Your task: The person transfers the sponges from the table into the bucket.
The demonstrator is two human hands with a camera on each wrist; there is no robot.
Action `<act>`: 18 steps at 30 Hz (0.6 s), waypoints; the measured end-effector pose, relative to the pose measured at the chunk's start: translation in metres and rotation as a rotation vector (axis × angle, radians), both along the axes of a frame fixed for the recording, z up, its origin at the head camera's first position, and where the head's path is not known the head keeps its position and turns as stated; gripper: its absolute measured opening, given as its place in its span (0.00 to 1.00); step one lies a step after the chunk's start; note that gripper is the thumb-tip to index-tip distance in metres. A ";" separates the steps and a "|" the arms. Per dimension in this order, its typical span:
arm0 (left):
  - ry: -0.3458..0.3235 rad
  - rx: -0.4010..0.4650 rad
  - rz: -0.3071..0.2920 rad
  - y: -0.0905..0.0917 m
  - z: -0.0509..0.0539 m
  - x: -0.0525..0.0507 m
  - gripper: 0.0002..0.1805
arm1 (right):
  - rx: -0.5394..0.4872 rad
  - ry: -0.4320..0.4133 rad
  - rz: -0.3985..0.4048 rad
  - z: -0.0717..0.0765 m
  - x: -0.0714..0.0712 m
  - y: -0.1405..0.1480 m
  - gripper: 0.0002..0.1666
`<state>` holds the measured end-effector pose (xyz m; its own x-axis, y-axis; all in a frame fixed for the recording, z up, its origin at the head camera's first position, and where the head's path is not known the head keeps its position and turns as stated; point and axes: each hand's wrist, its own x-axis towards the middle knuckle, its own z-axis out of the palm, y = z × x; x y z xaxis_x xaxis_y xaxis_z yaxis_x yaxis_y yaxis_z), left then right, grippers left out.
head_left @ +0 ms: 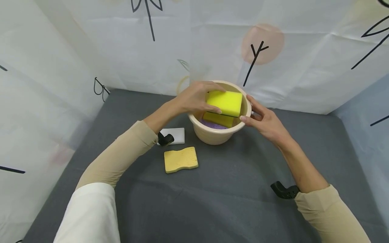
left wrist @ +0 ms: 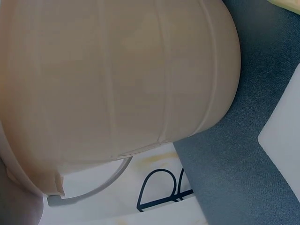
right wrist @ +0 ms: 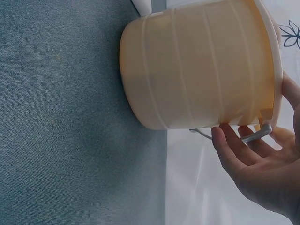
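Observation:
A cream bucket [head_left: 212,136] stands at the back of the grey table, its ribbed wall filling most of the left wrist view. Between thumb and fingers my left hand [head_left: 199,96] grips a bright yellow sponge [head_left: 225,103] with a dark lower edge, at the bucket's mouth. Under it, inside the bucket, lie another yellow sponge [head_left: 218,119] and a purple piece [head_left: 212,125], partly hidden. My right hand [head_left: 267,123] holds the bucket's rim at the right, thumb at the edge and fingers along the outside by the metal handle [right wrist: 258,134].
In front of the bucket a wavy pale yellow sponge [head_left: 181,160] lies flat on the table [head_left: 212,202]. Left of the bucket is a white block [head_left: 177,135], partly covered by the left wrist's black camera mount [head_left: 165,139]. A patterned white curtain [head_left: 212,44] hangs close behind.

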<state>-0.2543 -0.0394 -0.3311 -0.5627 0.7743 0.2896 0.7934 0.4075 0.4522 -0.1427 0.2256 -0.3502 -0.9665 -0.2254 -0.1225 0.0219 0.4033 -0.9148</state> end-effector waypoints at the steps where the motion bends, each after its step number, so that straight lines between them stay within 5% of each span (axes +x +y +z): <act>1: -0.002 -0.004 0.002 0.000 0.000 0.000 0.39 | 0.002 -0.002 0.001 0.000 0.000 0.000 0.47; 13: 0.003 -0.101 -0.010 0.005 -0.002 -0.003 0.39 | 0.008 0.005 -0.005 0.002 0.001 0.002 0.48; 18: -0.004 -0.068 -0.014 0.003 -0.003 -0.002 0.38 | 0.007 0.010 0.003 0.001 0.002 0.002 0.49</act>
<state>-0.2566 -0.0366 -0.3344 -0.5525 0.8000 0.2340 0.7976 0.4260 0.4270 -0.1409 0.2276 -0.3494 -0.9669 -0.2280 -0.1148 0.0117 0.4095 -0.9122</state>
